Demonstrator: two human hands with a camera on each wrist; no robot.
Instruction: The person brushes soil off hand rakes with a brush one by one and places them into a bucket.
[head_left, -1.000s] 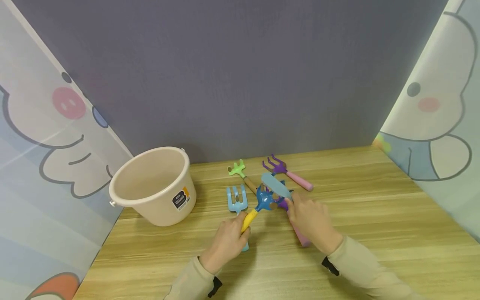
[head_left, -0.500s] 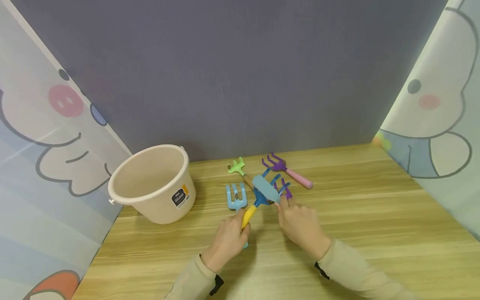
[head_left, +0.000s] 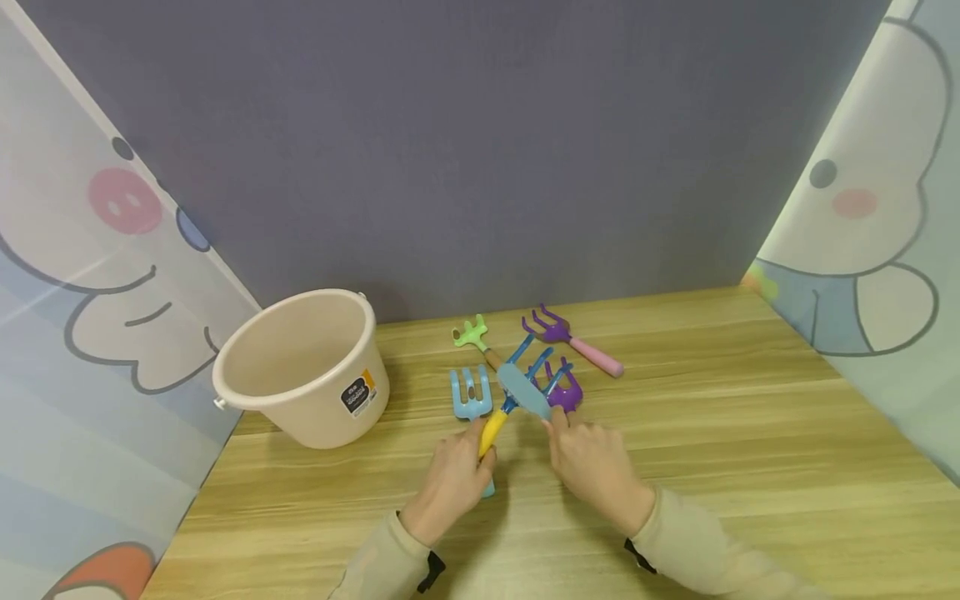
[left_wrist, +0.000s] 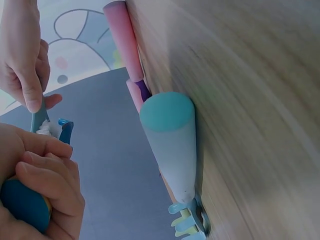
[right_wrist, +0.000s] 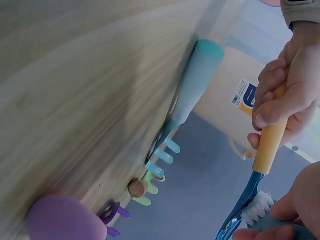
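Observation:
My left hand point(head_left: 450, 479) grips the yellow handle of a blue toy garden rake point(head_left: 492, 431), its tines pointing away to the right, raised over the table. My right hand point(head_left: 600, 467) holds a blue-backed scrub brush point(head_left: 522, 389) across the rake's head. In the right wrist view, its white bristles point(right_wrist: 257, 207) lie against the blue metal. Beneath and around the hands are a light blue rake point(head_left: 471, 407), a green rake point(head_left: 472, 335) with a wooden handle, and a purple rake point(head_left: 565, 397) whose handle the right hand hides.
A cream bucket point(head_left: 315, 421) stands at the left rear of the wooden table point(head_left: 712, 417). Another purple rake with a pink handle point(head_left: 596, 357) lies at the back. A dark grey panel point(head_left: 480, 167) rises behind, with cartoon-printed walls point(head_left: 885, 250) on both sides.
The right hand has moved left and slightly down with the brush, bringing it over the rake's head near the yellow handle. The left hand keeps its grip and the rake's tines have turned into view.

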